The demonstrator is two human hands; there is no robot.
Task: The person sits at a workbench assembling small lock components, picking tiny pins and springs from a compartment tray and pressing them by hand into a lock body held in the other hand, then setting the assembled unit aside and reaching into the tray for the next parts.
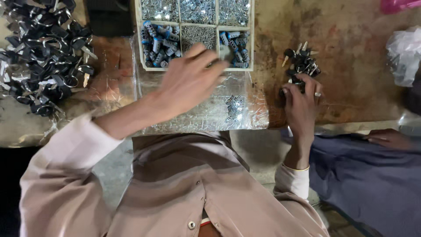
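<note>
The left hand (pixel 190 79) reaches over the near edge of the divided tray (pixel 139 44), fingers curled; whether its grip holds anything is unclear. The right hand (pixel 302 103), grip closed on a black key (pixel 298 83), rests at the key pile (pixel 301 61), with bare surface (pixel 351 79) beyond.

A crumpled clear plastic bag (pixel 404 52) lies at the counter's (pixel 359 87) right edge, and a pink plastic wrapper (pixel 397 5) peeks in at the top right corner. No labels, signs or screens show.
</note>
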